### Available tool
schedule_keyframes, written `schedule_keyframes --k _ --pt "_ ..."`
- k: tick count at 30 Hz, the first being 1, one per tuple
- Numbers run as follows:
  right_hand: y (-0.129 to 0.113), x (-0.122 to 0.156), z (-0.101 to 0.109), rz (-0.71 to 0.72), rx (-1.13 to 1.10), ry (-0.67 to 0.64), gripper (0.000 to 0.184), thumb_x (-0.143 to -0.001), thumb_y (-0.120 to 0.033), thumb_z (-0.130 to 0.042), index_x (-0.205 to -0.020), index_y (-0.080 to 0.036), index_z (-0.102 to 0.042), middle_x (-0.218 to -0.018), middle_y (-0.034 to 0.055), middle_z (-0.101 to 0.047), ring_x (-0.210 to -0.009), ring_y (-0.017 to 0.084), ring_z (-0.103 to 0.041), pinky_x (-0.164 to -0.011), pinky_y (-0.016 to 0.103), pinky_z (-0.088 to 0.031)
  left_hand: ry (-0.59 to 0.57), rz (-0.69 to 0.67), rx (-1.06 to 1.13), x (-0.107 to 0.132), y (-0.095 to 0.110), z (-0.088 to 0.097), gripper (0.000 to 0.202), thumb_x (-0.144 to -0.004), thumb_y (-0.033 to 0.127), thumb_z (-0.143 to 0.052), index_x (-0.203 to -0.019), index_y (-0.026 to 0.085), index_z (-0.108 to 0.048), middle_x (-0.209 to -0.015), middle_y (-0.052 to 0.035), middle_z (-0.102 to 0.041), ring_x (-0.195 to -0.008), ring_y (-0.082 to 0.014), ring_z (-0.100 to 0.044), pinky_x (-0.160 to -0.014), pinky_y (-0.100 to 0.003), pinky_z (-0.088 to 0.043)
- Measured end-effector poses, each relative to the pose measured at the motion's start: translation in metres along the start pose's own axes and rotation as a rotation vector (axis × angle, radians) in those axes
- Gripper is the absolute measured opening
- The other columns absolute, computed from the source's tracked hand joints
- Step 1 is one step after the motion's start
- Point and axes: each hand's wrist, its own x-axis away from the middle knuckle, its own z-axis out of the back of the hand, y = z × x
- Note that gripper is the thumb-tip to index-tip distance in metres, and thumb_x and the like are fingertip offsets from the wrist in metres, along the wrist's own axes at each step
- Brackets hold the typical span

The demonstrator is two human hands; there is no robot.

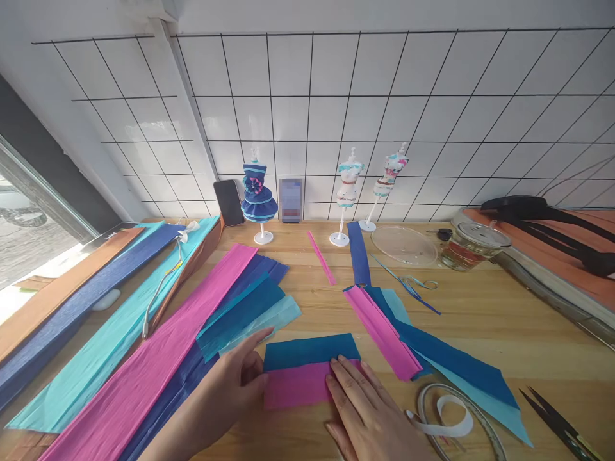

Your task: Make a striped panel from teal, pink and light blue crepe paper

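The person's right hand (pixel 358 403) lies palm down, its fingers straight and held close together, pointing obliquely toward the far edge of the bench (pixel 307 314). The fingertips press on the right part of the pink sheet (pixel 295 387), near where it meets the teal sheet (pixel 310 351). These sheets are between the two hands, with the teal one on the side of the far edge. The left hand (pixel 233 384) is at their left end: index finger stretched out, other fingers curled, thumb at the pink sheet's end. Whether it pinches the sheet, one cannot tell. The left forearm comes obliquely from the near left. A pink strip (pixel 384 333) lies farther right; a dress form (pixel 259 198) stands near the far edge.
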Motion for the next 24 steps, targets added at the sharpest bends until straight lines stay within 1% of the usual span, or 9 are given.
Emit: schedule_keyframes --k 2,5,9,11,13,14,16,20,24 --pt "0.002 -0.001 0.001 0.044 0.008 -0.031 0.036 -0.089 -0.040 -0.049 -0.108 -0.015 -0.064 -0.113 0.0068 -0.067 -0.104 0.020 -0.059 -0.086 0.031 -0.045 0.010 0.005 0.004 0.000 0.000 0.001 0.062 -0.080 0.030 -0.046 -0.139 0.018 -0.032 -0.061 0.0083 -0.039 -0.058 -0.0113 -0.039 -0.057 -0.025 -0.031" --pt "0.004 -0.001 0.003 0.031 0.010 -0.040 0.035 -0.088 -0.040 -0.050 -0.109 -0.015 -0.064 -0.113 0.0068 -0.067 -0.105 0.021 -0.059 -0.087 0.031 -0.046 0.015 0.011 0.041 0.001 -0.003 0.004 0.063 -0.081 0.036 -0.049 -0.139 0.020 -0.031 -0.060 0.0083 -0.043 -0.056 -0.0107 -0.040 -0.055 -0.024 -0.033" --pt "0.002 -0.001 0.004 0.006 -0.015 -0.060 0.036 -0.087 -0.038 -0.052 -0.110 -0.013 -0.063 -0.115 0.0079 -0.066 -0.108 0.021 -0.057 -0.088 0.031 -0.046 0.022 0.035 0.108 0.002 -0.013 0.010 0.065 -0.082 0.047 -0.051 -0.139 0.024 -0.030 -0.060 0.0078 -0.048 -0.051 -0.0096 -0.042 -0.047 -0.021 -0.034" --pt "0.001 -0.002 0.005 -0.007 -0.013 -0.072 0.036 -0.087 -0.037 -0.052 -0.110 -0.013 -0.063 -0.116 0.0080 -0.065 -0.108 0.021 -0.058 -0.088 0.031 -0.047 0.065 0.050 0.120 0.001 -0.019 0.013 0.066 -0.083 0.052 -0.049 -0.139 0.023 -0.029 -0.060 0.0078 -0.048 -0.050 -0.0099 -0.043 -0.045 -0.021 -0.033" --pt "-0.001 -0.002 0.006 -0.015 -0.002 -0.079 0.035 -0.087 -0.036 -0.052 -0.110 -0.013 -0.063 -0.117 0.0077 -0.065 -0.107 0.022 -0.059 -0.087 0.031 -0.049 0.148 0.041 0.093 -0.001 -0.022 0.016 0.068 -0.083 0.056 -0.048 -0.137 0.019 -0.030 -0.057 0.0085 -0.045 -0.051 -0.0105 -0.043 -0.046 -0.022 -0.034" --pt "-0.001 -0.002 0.006 -0.019 0.002 -0.078 0.034 -0.087 -0.035 -0.051 -0.110 -0.013 -0.063 -0.117 0.0075 -0.065 -0.107 0.022 -0.059 -0.086 0.031 -0.049 0.186 0.031 0.069 -0.002 -0.023 0.017 0.068 -0.083 0.056 -0.048 -0.136 0.018 -0.032 -0.056 0.0088 -0.045 -0.051 -0.0107 -0.043 -0.048 -0.022 -0.035" --pt "-0.002 -0.001 0.007 -0.028 0.003 -0.073 0.034 -0.087 -0.035 -0.052 -0.110 -0.013 -0.063 -0.117 0.0073 -0.065 -0.107 0.022 -0.059 -0.086 0.031 -0.050 0.220 0.008 0.008 -0.004 -0.021 0.017 0.066 -0.082 0.056 -0.049 -0.134 0.018 -0.035 -0.055 0.0088 -0.046 -0.052 -0.0113 -0.044 -0.051 -0.023 -0.037" --pt "-0.003 0.000 0.006 -0.035 -0.027 -0.061 0.034 -0.086 -0.033 -0.053 -0.112 -0.012 -0.063 -0.118 0.0093 -0.064 -0.109 0.022 -0.058 -0.087 0.030 -0.050 0.204 -0.070 -0.126 -0.003 -0.013 0.010 0.058 -0.085 0.053 -0.045 -0.132 0.018 -0.041 -0.053 0.0076 -0.054 -0.051 -0.0121 -0.048 -0.053 -0.024 -0.040" --pt "-0.003 -0.003 0.009 -0.043 -0.050 -0.051 0.032 -0.087 -0.030 -0.051 -0.111 -0.012 -0.063 -0.120 0.0101 -0.063 -0.111 0.023 -0.057 -0.089 0.032 -0.051 0.193 -0.220 -0.245 -0.002 -0.005 0.001 0.047 -0.086 0.044 -0.045 -0.126 0.020 -0.051 -0.055 0.0060 -0.062 -0.052 -0.0124 -0.054 -0.056 -0.023 -0.044"
